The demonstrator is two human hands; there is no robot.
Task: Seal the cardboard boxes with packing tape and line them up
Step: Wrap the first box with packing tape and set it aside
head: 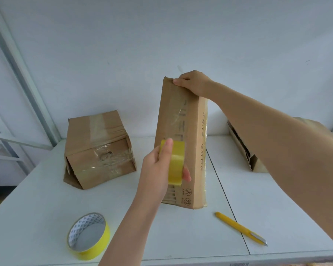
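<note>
A tall flat cardboard box (183, 120) stands on end at the table's middle, with clear tape over its face. My right hand (192, 82) grips its top edge from behind. My left hand (158, 166) holds a yellow tape roll (176, 162) against the box's lower front face, thumb over the roll's top. A second yellow tape roll (88, 236) lies flat near the front left. A squat box (98, 150) wrapped in clear tape sits at the left. A third box (246, 148) lies at the right, partly hidden by my right arm.
A yellow utility knife (240, 228) lies on the white table (46, 189) at the front right, blade tip pointing right. A seam runs across the tabletop near it. A white wall stands close behind, and a metal frame (23, 77) rises at the left.
</note>
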